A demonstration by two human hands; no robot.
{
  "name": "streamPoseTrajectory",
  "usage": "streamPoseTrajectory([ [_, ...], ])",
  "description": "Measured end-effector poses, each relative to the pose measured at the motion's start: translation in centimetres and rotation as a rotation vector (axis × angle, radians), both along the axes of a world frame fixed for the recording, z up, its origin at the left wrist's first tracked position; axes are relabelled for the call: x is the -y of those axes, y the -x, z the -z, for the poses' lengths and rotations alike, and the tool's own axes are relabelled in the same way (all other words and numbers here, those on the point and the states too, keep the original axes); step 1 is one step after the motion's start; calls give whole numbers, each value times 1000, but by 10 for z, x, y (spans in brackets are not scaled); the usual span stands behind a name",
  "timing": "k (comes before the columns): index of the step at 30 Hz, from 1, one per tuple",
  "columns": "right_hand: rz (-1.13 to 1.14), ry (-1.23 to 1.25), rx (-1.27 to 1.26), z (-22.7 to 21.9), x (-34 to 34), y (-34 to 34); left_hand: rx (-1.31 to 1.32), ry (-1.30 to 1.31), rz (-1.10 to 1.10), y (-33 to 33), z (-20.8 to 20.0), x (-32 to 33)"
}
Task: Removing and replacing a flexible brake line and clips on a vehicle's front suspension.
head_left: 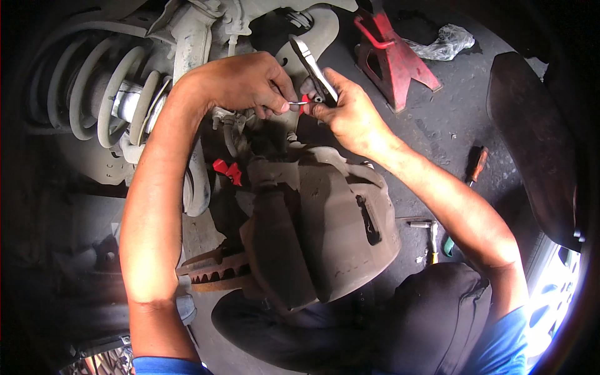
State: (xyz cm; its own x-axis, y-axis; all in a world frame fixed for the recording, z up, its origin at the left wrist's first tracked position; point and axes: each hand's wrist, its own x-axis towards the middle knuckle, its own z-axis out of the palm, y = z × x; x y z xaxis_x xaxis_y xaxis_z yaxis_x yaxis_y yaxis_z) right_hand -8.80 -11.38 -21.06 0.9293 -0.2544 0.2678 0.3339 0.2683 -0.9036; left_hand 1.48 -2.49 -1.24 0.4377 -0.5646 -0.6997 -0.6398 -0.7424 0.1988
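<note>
Pinching a small metal pin (pixel 299 103) at upper centre, your left hand (pixel 247 82) is closed on it while your right hand (pixel 347 112) is clamping pliers (pixel 315 72); slipping jaws could be dropping it behind the brake caliper (pixel 325 225).

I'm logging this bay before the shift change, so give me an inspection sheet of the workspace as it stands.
Surface: dark grey concrete floor, stained.
Job's things: a small red-handled tool held between both hands; a flat metal tool in the right hand; the rusty brake caliper below, the brake disc edge under it.
Clutter: crumpled plastic bag, screwdriver, small hand tools on the floor.
Grippers: left hand pinching the small tool; right hand closed around the flat tool.
Cables: a hose with a red clip near the strut.
Surroundings: coil spring, red jack stand, dark tyre.
</note>
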Motion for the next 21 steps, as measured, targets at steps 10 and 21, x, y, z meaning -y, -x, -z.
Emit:
streamPoseTrajectory([
  [10, 375, 431, 25, -7, 24, 37, 24, 47, 9, 0, 0, 1],
  [21, 364, 988, 111, 16, 43, 75, 94, 51, 54, 6, -1, 2],
])
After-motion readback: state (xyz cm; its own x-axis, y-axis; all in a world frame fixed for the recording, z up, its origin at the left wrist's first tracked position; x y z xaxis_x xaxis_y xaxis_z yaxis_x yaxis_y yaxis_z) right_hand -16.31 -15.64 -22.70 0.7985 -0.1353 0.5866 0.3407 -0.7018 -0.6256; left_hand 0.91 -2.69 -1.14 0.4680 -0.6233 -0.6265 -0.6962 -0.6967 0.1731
